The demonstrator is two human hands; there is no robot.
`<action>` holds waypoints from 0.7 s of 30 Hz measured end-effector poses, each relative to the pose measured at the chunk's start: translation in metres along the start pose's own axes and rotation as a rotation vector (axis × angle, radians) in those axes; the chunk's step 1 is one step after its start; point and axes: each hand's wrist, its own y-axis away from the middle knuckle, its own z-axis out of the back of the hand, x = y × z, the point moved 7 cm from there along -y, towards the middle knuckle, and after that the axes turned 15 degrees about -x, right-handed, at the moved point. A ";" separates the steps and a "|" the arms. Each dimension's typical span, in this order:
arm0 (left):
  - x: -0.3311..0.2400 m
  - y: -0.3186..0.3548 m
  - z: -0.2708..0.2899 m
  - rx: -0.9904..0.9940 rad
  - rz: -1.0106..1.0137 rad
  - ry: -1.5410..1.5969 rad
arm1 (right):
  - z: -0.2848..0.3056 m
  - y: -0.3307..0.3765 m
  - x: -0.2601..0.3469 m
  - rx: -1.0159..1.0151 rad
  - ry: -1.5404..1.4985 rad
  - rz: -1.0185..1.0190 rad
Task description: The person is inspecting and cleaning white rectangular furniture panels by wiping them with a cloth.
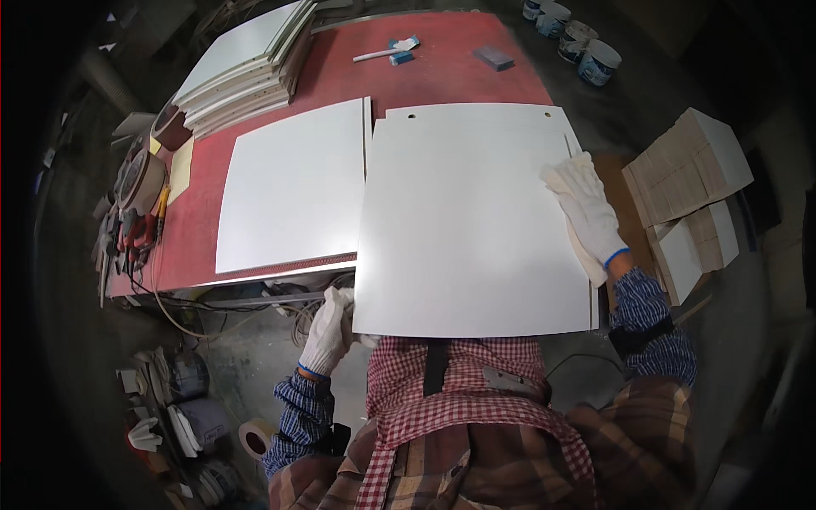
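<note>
A large white panel [467, 225] lies in front of me, overhanging the near edge of the red table [442, 72]. My left hand [330, 330], in a white glove, grips the panel's near left corner from below. My right hand [586, 208], also gloved, rests on the panel's right edge with fingers curled over it. Under the panel a second white board [476, 110] with two small holes shows at the far side. Another white panel [293, 183] lies flat on the table to the left.
A stack of white boards [246, 64] sits at the table's far left. A sanding block [494, 58] and small tools [393, 51] lie at the far edge. Tape rolls and tools [136, 195] crowd the left end. Wood-edged pieces [688, 187] are stacked at right, paint tubs [586, 47] beyond.
</note>
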 end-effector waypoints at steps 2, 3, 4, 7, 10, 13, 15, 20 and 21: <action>0.014 0.033 -0.007 0.233 0.050 0.312 | 0.015 0.031 0.023 0.028 -0.017 0.022; 0.014 0.043 -0.011 0.205 0.070 0.322 | 0.025 0.044 0.032 0.022 -0.022 0.021; 0.006 0.042 -0.019 0.179 0.021 0.306 | 0.028 0.056 0.037 0.048 -0.027 0.029; 0.005 0.031 -0.025 0.131 -0.007 0.309 | 0.021 0.068 0.051 0.072 0.022 0.042; 0.022 0.026 -0.035 0.146 0.005 0.398 | 0.021 0.076 0.075 0.016 0.036 0.060; 0.025 0.027 -0.038 0.180 -0.034 0.438 | 0.019 0.086 0.126 0.063 0.159 0.316; 0.029 0.029 -0.043 0.166 0.008 0.542 | 0.017 0.098 0.173 0.197 -0.056 0.434; 0.025 0.032 -0.077 0.138 0.004 0.659 | 0.035 0.117 0.218 0.181 -0.466 0.571; 0.015 0.032 -0.081 0.056 -0.007 0.671 | 0.039 0.120 0.215 0.175 -0.454 0.574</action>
